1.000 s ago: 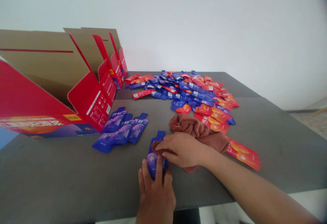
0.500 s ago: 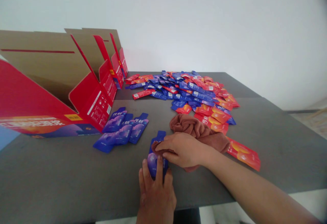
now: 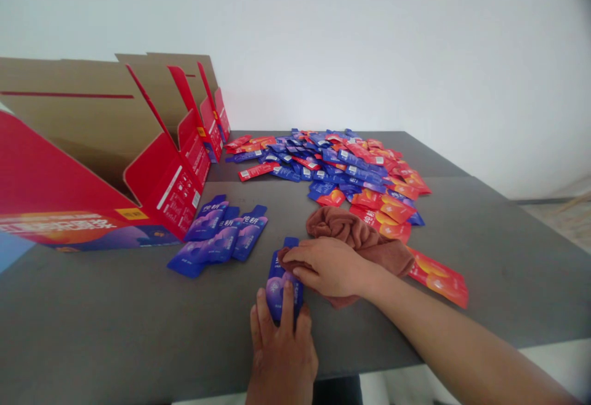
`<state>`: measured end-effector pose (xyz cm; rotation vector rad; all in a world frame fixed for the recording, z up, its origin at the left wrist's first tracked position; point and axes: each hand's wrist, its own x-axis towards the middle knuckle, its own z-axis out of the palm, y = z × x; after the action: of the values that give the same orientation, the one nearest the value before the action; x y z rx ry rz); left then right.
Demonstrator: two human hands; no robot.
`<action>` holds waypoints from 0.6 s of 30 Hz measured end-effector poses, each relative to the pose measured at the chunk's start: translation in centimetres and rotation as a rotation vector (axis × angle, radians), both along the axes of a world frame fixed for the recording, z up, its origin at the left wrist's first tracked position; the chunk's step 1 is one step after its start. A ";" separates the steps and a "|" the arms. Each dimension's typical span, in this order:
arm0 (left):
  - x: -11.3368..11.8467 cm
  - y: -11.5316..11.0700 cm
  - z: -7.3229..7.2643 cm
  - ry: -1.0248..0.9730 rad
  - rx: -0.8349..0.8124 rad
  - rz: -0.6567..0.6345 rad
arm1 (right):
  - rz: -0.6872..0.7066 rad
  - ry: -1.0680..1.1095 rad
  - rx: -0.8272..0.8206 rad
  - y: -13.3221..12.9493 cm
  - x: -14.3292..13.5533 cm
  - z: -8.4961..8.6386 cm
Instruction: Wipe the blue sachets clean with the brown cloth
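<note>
A blue and purple pouch lies flat on the grey table, its narrow spout end pointing away from me. My left hand rests on the pouch's near end with fingers stretched and spread. From the right, my right hand presses a brown cloth onto the pouch's upper part; its fingers are closed on a fold of that cloth. The rest of the cloth is bunched behind and beneath the right hand. Several similar blue pouches lie overlapping to the left.
Open red cartons stand in a row on the left. A large heap of blue and red pouches covers the table's far middle. One red pouch lies right of the cloth, beside my forearm. The grey table ends close in front of me.
My right hand and the cloth have shifted slightly up and to the right on the pouch. My left hand stays in place.
</note>
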<state>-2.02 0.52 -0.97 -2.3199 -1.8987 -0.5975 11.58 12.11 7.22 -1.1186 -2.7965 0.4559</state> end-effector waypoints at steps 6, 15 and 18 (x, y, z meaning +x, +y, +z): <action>0.0 0.0 0.0 -0.033 0.000 0.010 | 0.065 0.009 0.008 -0.3 0.0 0.1; -0.1 -0.1 -0.3 0.023 0.016 -0.003 | 0.065 0.006 0.006 -0.3 0.0 0.1; -0.1 0.0 -0.3 0.001 -0.001 -0.001 | 0.066 -0.007 0.004 -0.3 0.0 0.1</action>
<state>-2.11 0.49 -1.24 -2.3211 -1.8984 -0.5955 11.55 11.80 7.37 -1.0314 -2.8464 0.4537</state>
